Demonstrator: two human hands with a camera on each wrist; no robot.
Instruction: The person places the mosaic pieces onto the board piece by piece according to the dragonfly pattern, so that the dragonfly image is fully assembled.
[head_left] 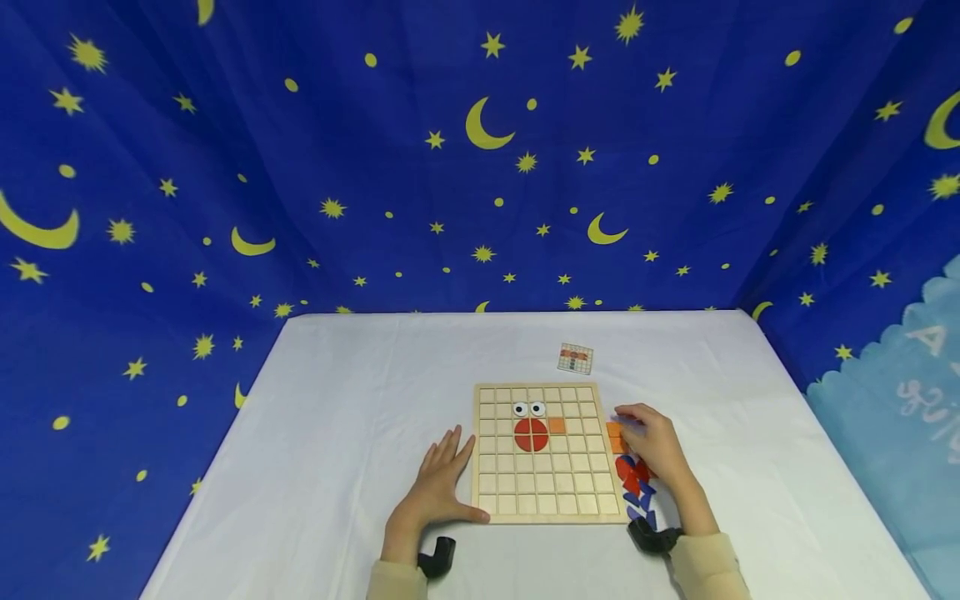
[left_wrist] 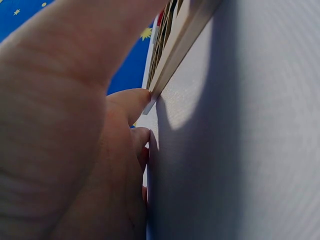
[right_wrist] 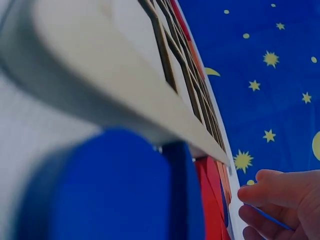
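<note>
A wooden grid board (head_left: 551, 519) lies flat on the white table. My left hand (head_left: 435, 492) rests at its left side with fingers spread, thumb by the lower left corner and index finger touching the edge. On the grid are two eye pieces (head_left: 528, 409), a red circle (head_left: 531, 435) of quarter pieces, and one orange square (head_left: 557, 426). My right hand (head_left: 658, 446) hovers over orange squares (head_left: 617, 442) by the board's right edge, fingers loosely bent. The right wrist view shows the same hand (right_wrist: 287, 200) with nothing visible between thumb and fingers.
Red pieces (head_left: 632, 477) and blue pieces (head_left: 641, 497) lie in a loose heap along the board's right side. Behind the board is a small pattern card (head_left: 575, 358). A blue star-and-moon cloth (head_left: 420, 183) hangs around the table.
</note>
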